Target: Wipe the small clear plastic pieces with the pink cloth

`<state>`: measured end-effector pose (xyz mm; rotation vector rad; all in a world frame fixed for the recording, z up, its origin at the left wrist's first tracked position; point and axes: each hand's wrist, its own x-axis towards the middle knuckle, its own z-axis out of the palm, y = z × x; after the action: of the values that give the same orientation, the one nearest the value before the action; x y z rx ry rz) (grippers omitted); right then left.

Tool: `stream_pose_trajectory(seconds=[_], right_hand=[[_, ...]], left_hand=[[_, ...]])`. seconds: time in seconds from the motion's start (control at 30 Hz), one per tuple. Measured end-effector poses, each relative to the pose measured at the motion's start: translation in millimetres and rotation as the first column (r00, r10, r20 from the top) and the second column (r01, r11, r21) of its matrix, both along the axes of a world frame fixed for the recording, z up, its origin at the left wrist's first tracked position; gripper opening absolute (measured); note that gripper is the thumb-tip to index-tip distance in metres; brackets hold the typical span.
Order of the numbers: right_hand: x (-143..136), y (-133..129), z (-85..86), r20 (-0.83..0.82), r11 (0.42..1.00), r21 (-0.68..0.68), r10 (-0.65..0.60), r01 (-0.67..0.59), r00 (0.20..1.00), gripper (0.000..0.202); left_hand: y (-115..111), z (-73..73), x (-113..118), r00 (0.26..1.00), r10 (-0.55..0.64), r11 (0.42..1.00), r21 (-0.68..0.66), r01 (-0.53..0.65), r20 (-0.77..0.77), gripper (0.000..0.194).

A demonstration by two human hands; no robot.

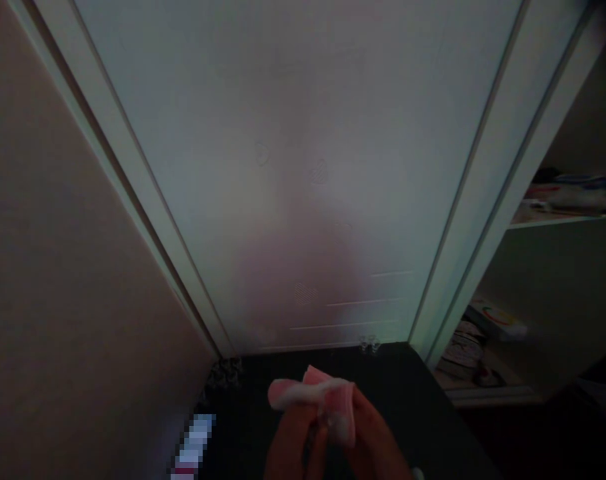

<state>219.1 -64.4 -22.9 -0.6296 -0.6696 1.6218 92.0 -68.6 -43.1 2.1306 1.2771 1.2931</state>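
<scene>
Low in the head view, my left hand (293,437) and my right hand (375,430) meet over a dark surface (413,387). Between them is a small folded pink piece (340,403), thin and in layers, with whitish areas on it. A rounded pink end pokes out to the left, past my left fingers. Both hands are closed on this piece, my right fingers behind its right edge. Dim light and blur hide its exact kind, and my fingertips are partly covered.
A pale panel (303,167) stands behind the dark surface, and a wall (57,267) rises on the left. Small clear objects (369,343) sit at the back edge, darker ones (225,373) at back left. A pixelated bright screen (195,443) lies left. Shelves (557,223) hold items on the right.
</scene>
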Motion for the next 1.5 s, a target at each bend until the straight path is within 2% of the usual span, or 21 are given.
stream_pose_trajectory(seconds=[0.17,0.23,0.3,0.47,0.6,0.7,0.83,0.97,1.03,1.13,1.27,1.4,1.5], right_hand=[[6,1,8.9,0.038,0.994,0.006,0.111,-0.111,0.993,0.019],[11,2,8.9,0.057,0.986,-0.021,0.168,-0.167,0.984,0.014],[16,1,7.9,0.052,0.969,-0.077,0.238,-0.234,0.970,0.015],[19,-3,0.3,0.080,0.941,-0.144,0.321,-0.308,0.944,0.019],[24,-6,-12.0,0.276,0.952,-0.125,0.305,-0.280,0.911,0.010],[31,-7,-18.3,0.446,0.958,-0.101,0.285,-0.268,0.849,0.010],[32,-7,-16.7,0.511,0.963,-0.023,0.242,-0.268,0.825,0.008],[26,-6,-9.1,0.530,0.959,0.030,0.223,-0.281,0.818,0.006],[25,-6,-7.7,0.532,0.963,0.035,0.208,-0.267,0.821,0.006],[26,-5,-10.8,0.501,0.971,0.033,0.188,-0.235,0.845,0.009],[30,-3,-16.5,0.425,0.976,-0.006,0.199,-0.217,0.883,0.011],[29,-3,-17.3,0.301,0.966,-0.050,0.256,-0.253,0.918,0.015],[27,0,-16.6,0.248,0.958,-0.057,0.285,-0.280,0.926,0.018]], left_hand=[[5,12.5,-18,0.958,0.036,0.969,0.246,0.036,-0.283,0.020],[4,19.5,-25,0.936,0.009,0.970,0.230,0.076,-0.351,0.019],[-1,25.3,-29,0.930,-0.052,0.988,0.118,0.101,-0.364,0.020],[-12,33.0,-32,0.948,-0.129,0.978,-0.197,0.073,-0.291,0.025],[-14,39.7,-34,0.969,-0.145,0.941,-0.331,0.072,-0.200,0.026],[-18,48.0,-30,0.973,-0.158,0.937,-0.336,0.094,-0.167,0.025],[-21,56.0,-23,0.973,-0.182,0.932,-0.340,0.126,-0.139,0.025],[-18,52.2,-28,0.952,-0.258,0.940,-0.270,0.208,-0.165,0.031],[-17,46.2,-34,0.957,-0.243,0.957,-0.203,0.209,-0.159,0.038],[-18,38.4,-42,0.983,-0.172,0.974,-0.159,0.161,-0.058,0.037],[-21,42.4,-44,0.976,-0.189,0.942,-0.259,0.211,0.109,0.030],[-18,54.0,-43,0.973,-0.215,0.913,-0.334,0.232,0.088,0.023],[-14,56.1,-43,0.970,-0.236,0.896,-0.374,0.239,0.054,0.015]])
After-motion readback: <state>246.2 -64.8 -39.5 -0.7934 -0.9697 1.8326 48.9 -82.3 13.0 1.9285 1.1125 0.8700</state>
